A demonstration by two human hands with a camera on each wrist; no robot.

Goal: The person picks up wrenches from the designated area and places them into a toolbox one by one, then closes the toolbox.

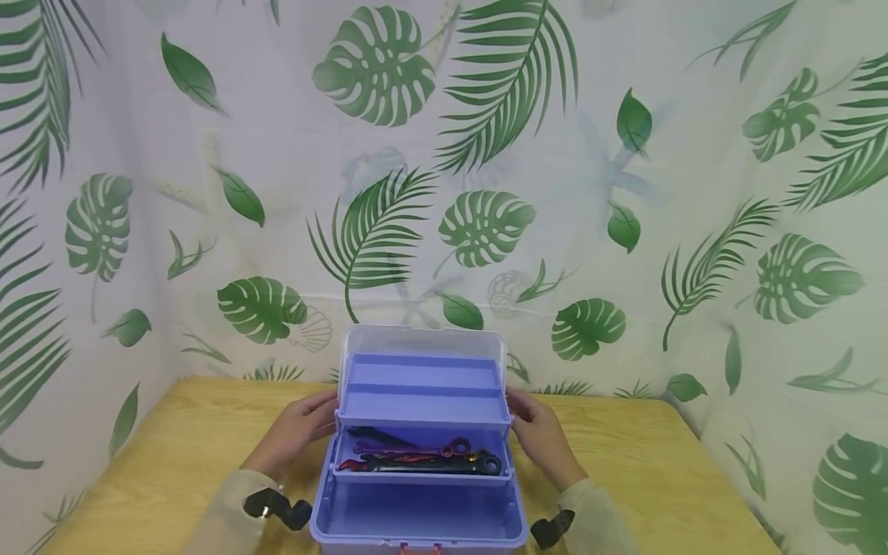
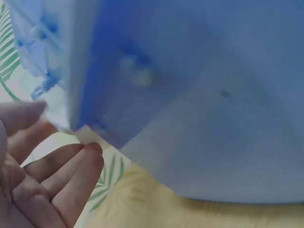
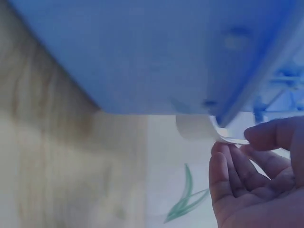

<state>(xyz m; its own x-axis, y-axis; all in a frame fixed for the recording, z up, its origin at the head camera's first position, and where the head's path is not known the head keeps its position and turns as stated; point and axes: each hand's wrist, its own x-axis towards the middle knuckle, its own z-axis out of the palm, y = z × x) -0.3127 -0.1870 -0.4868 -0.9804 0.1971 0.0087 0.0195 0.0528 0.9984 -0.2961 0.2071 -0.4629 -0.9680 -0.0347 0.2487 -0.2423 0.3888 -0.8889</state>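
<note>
A periwinkle-blue toolbox [image 1: 324, 501] stands with its translucent lid [image 1: 425, 338] raised and its stepped trays fanned out. Several wrenches [image 1: 444, 463], dark, red and purple, lie in the middle tray; the upper tray [image 1: 423, 405] and the bottom compartment [image 1: 419, 509] show bare plastic. My left hand [image 1: 297, 430] holds the lid's left edge, thumb and fingers on either side of it in the left wrist view. On the other side my right hand [image 1: 544, 438] pinches the lid's right edge, its thumb [image 3: 266, 135] inside and the fingers behind.
The toolbox sits on a wood-grain table [image 1: 208, 432], close to its front. Behind and on both sides hangs a white curtain [image 1: 430, 285] printed with green leaves. A red latch [image 1: 420, 549] shows at the box's front. Dark wrist mounts are strapped over both sleeves.
</note>
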